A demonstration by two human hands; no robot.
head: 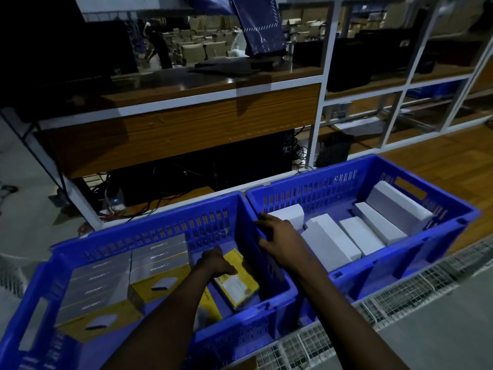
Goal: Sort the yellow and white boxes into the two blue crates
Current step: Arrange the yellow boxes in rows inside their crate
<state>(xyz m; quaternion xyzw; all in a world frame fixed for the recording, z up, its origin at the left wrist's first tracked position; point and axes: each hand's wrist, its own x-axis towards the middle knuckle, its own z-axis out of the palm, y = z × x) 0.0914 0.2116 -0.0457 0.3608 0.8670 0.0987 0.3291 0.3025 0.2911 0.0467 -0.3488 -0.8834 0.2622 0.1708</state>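
A tilted yellow box (237, 284) is held in the left hand (217, 263), low in the open right part of the left crate (149, 231). The grip is closed over the box's upper edge, with the fingers curled down behind it. The right hand (280, 239) is laid with its fingers spread and holds nothing. Its palm rests on the two walls where the crates meet, and its fingertips lie at or touching the nearest white box (290, 213), in the near-left corner of the right crate (346, 166).

The step in hand is judged to be the seating of this yellow box. The stacked yellow boxes (112, 284) fill the left and middle of the crate in neat rows. The held box is therefore best turned square to those rows and lowered flat, not left leaning. Another yellow box appears to lie partly under the left forearm, so the held one should be set beside it and not wedged on its corner. The crate can be steadied by the right hand where it rests.

In the right crate the white boxes (330, 244) are set side by side, with one leaning on the far wall. No yellow box is seen among them, so the sorting is judged to be well along.

The crates touch each other and stand on wire mesh (400, 297). Behind them a wooden desk (186, 129) is seen, with cables (149, 201) on the floor under it, well apart from the work. Room for the left hand is limited by the tall inner crate wall.
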